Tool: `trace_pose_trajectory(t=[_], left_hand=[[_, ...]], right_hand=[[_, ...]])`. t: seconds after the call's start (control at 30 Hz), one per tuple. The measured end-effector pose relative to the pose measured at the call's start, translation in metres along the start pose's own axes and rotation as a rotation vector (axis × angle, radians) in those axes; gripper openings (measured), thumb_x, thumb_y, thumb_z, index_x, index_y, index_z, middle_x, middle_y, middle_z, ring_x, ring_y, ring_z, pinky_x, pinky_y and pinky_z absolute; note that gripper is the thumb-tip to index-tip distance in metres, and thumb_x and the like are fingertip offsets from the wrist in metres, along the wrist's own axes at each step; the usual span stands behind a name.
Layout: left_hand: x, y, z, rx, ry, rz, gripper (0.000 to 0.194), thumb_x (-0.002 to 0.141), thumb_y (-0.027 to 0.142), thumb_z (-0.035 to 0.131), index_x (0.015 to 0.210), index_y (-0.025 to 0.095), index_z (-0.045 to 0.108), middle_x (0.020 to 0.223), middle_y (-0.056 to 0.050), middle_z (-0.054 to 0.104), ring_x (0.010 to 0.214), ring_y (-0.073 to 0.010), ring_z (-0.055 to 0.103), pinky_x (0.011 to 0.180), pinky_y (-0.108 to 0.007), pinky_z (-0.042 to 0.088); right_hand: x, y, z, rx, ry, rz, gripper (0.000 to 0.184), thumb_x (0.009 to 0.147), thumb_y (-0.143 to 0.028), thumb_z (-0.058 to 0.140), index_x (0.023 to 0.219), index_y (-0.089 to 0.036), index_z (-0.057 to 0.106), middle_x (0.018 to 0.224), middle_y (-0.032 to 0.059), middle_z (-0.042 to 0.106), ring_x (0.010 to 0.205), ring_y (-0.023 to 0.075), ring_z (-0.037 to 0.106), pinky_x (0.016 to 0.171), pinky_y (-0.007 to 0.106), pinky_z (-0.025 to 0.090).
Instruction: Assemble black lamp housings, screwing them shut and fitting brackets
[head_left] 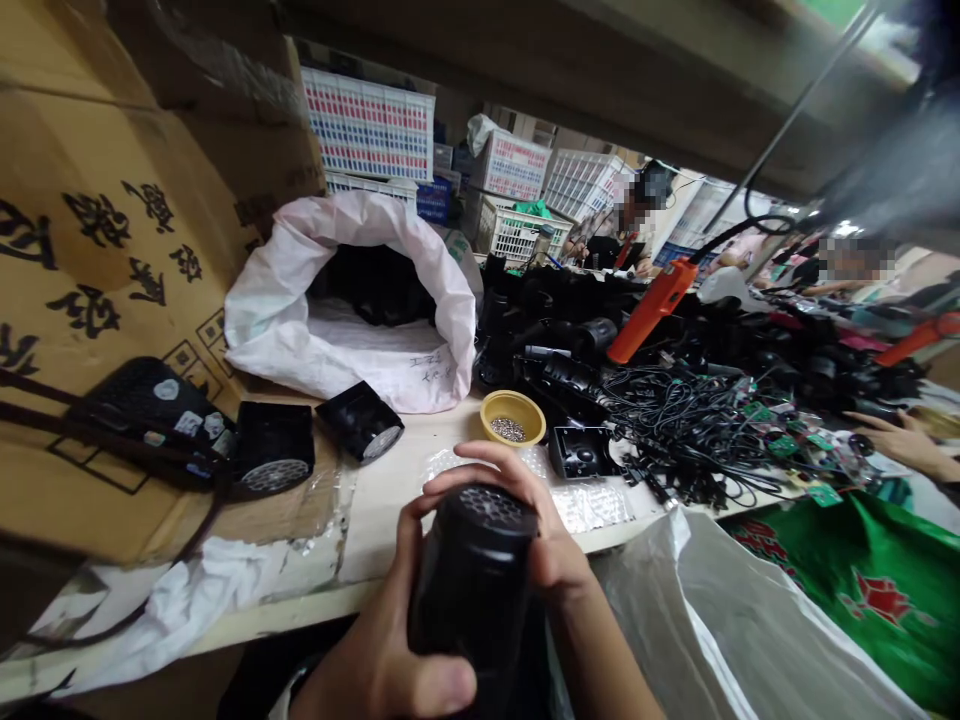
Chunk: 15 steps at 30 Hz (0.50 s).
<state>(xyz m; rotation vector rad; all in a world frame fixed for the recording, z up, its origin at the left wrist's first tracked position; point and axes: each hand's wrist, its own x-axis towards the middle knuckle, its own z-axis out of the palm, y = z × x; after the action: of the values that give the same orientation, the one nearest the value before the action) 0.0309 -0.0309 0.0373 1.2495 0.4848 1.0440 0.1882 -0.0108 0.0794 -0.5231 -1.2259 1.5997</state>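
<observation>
The left hand [375, 665] and right hand [551, 550] are bare, ungloved.

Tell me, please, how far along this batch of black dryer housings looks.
Done, it seems: the white sack holds black parts, and one grilled housing and another lie on the table. In hand: a black housing, gripped by the left hand and right hand. Left, probably: the heap of black parts and cords, beside a yellow bowl of small metal pieces.
</observation>
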Motion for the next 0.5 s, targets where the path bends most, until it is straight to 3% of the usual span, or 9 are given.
trace_pose_trajectory(t=[0.07,0.13,0.27,0.4,0.5], left_hand=[[0.014,0.003,0.005,-0.056,-0.021,0.006,0.095,0.064,0.05,0.082,0.143,0.024,0.036,0.135,-0.017,0.054,0.126,-0.0434,0.052,0.101,-0.059,0.046],[0.028,0.007,0.017,-0.079,-0.014,-0.003,0.092,0.066,0.051,0.081,0.143,0.024,0.039,0.14,-0.019,0.051,0.134,-0.0448,0.044,0.104,-0.059,0.042],[0.044,0.003,0.055,-0.108,-0.048,-0.016,0.081,0.072,0.054,0.078,0.14,0.025,0.045,0.144,-0.018,0.049,0.14,-0.0434,0.038,0.107,-0.058,0.04],[0.051,-0.006,0.083,-0.106,-0.068,-0.015,0.065,0.081,0.053,0.071,0.135,0.024,0.052,0.141,-0.017,0.054,0.137,-0.0407,0.043,0.105,-0.054,0.044],[0.064,0.003,0.076,-0.131,0.053,0.176,0.038,0.091,0.043,0.061,0.124,0.024,0.062,0.132,-0.015,0.062,0.124,-0.0334,0.058,0.096,-0.046,0.052]], right_hand=[[0.011,-0.003,-0.009,-0.085,0.029,0.009,0.081,0.056,-0.048,0.09,0.123,-0.021,0.054,0.102,0.0081,0.069,0.095,0.0245,0.067,0.089,0.037,0.05],[0.028,-0.009,-0.014,-0.217,0.16,0.056,0.07,0.058,-0.04,0.089,0.118,-0.021,0.058,0.095,0.0042,0.068,0.087,0.0202,0.067,0.083,0.032,0.05],[0.07,-0.018,-0.013,-0.58,0.329,0.186,0.068,0.057,-0.046,0.086,0.115,-0.021,0.061,0.09,0.0016,0.065,0.077,0.0176,0.064,0.073,0.03,0.051],[0.094,-0.012,0.002,-1.03,0.267,0.175,0.073,0.063,-0.058,0.075,0.125,-0.021,0.06,0.088,0.0011,0.065,0.077,0.0209,0.064,0.072,0.034,0.051],[0.094,-0.003,0.004,-1.027,0.327,0.117,0.07,0.062,-0.055,0.072,0.121,-0.017,0.064,0.079,-0.0013,0.064,0.083,0.0242,0.067,0.075,0.037,0.051]])
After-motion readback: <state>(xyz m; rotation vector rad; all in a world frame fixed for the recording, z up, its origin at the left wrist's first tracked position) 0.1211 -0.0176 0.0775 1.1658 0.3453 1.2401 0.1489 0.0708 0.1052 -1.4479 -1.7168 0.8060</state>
